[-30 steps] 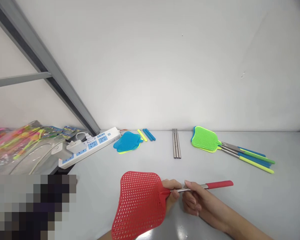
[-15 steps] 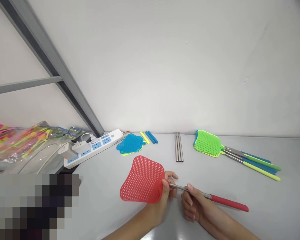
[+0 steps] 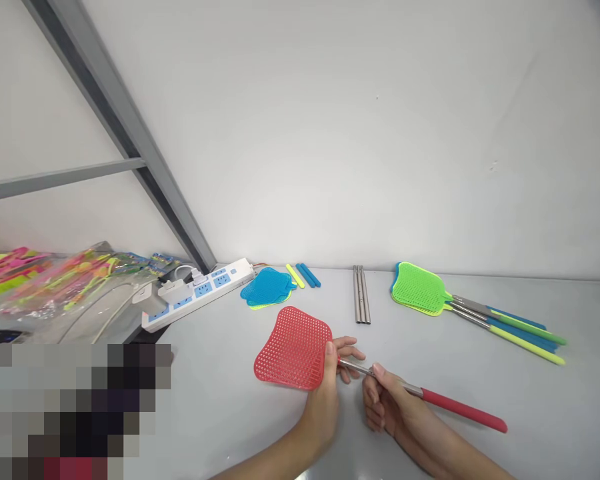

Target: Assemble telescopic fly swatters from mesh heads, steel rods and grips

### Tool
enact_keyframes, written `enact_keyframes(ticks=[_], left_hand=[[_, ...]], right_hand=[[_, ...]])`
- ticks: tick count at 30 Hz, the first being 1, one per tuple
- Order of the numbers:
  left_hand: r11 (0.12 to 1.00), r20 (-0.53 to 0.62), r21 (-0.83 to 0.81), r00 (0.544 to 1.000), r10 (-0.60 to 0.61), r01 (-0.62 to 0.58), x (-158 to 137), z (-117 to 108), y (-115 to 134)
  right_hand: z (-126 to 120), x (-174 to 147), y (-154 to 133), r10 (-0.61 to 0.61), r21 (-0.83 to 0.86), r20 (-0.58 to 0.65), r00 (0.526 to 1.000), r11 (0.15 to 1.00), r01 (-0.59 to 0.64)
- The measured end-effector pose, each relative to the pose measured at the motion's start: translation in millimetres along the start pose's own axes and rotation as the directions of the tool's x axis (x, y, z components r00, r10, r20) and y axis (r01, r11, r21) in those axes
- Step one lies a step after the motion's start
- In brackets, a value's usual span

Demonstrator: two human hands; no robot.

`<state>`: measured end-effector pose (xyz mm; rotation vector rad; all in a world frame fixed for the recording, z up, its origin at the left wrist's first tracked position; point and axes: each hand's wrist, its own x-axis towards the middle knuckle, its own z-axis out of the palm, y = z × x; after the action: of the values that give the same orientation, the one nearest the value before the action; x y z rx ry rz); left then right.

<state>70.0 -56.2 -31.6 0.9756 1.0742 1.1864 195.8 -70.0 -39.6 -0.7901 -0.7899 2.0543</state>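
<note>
A fly swatter with a red perforated head (image 3: 296, 350), a thin metal rod and a red grip (image 3: 463, 409) is held above the near part of the table. My left hand (image 3: 333, 373) pinches it at the neck, thumb on the near side, the other fingers partly hidden behind. Farther along, my right hand (image 3: 393, 403) is closed round the metal rod (image 3: 357, 367), its thumb lying on top. The red grip sticks out to the right, past the right hand.
Blue swatter heads (image 3: 267, 288) lie near the wall beside yellow and blue grip sleeves (image 3: 307, 275). Several metal tubes (image 3: 361, 297) lie mid-table. Assembled swatters (image 3: 423, 290) are stacked at right. A power strip (image 3: 195, 300) and bagged colourful items (image 3: 80, 277) are at left.
The red head has tilted and shifted slightly right and up in view with my left hand. My right hand stays on the rod. The whole view has shifted a little.
</note>
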Motion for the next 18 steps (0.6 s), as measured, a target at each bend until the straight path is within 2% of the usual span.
enact_keyframes(ticks=[6, 8, 12, 18], left_hand=[[0.952, 0.159, -0.273, 0.982, -0.097, 0.138, -3.2, 1.8, 1.5], [0.937, 0.18, -0.313, 0.979, -0.1, 0.154, -3.3, 2.7, 1.7], [0.94, 0.163, -0.307, 0.982, -0.101, 0.148, -2.4, 3.7, -0.5], [0.974, 0.115, -0.182, 0.987, -0.116, 0.136, -5.4, 3.5, -6.4]], right_hand=[[-0.1, 2.8, -2.1, -0.005, 0.004, 0.037, 0.999, 1.0, 0.005], [-0.3, 3.2, -2.2, -0.005, 0.01, 0.04, 0.999, 1.0, 0.005], [-2.3, 4.7, -1.4, 0.003, 0.033, 0.037, 0.999, 0.999, -0.004], [-4.1, 4.8, -2.3, 0.005, 0.021, 0.034, 0.999, 1.0, -0.006]])
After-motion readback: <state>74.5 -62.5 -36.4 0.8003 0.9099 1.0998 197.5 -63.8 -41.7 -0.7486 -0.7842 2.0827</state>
